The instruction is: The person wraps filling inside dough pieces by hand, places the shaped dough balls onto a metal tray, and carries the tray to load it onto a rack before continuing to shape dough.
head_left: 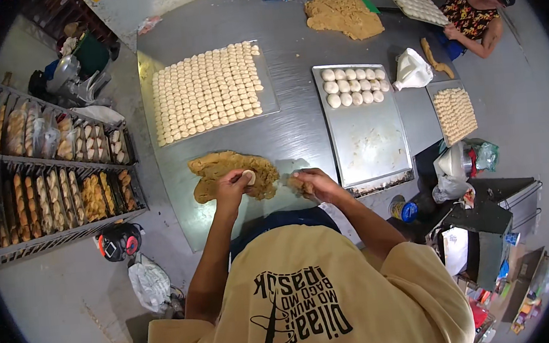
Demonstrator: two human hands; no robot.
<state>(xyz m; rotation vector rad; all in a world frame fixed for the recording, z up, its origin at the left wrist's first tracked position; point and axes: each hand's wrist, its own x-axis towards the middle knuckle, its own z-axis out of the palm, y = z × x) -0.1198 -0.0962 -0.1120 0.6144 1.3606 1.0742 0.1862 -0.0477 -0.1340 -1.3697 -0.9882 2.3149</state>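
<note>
In my left hand [233, 189] is a small flat disc of pale dough [248, 176], held over the left-middle part of a mound of brown, crumbly-looking paste [208, 167] on the steel table. My right hand [314, 184] is just off the mound's right edge, its fingers closed around a lump of the brown paste [298, 184]. Beyond it lies a steel tray [367, 154] with several rows of pale dough balls [350, 85] in its upper part.
A tray of small dough pieces [207, 93] lies back left, a large brown mass [339, 15] behind. A co-worker [472, 17] holds a tray [411, 3]. To the right are a white bag [413, 69] and another tray [454, 113]; at left stands a loaded bread rack [57, 195].
</note>
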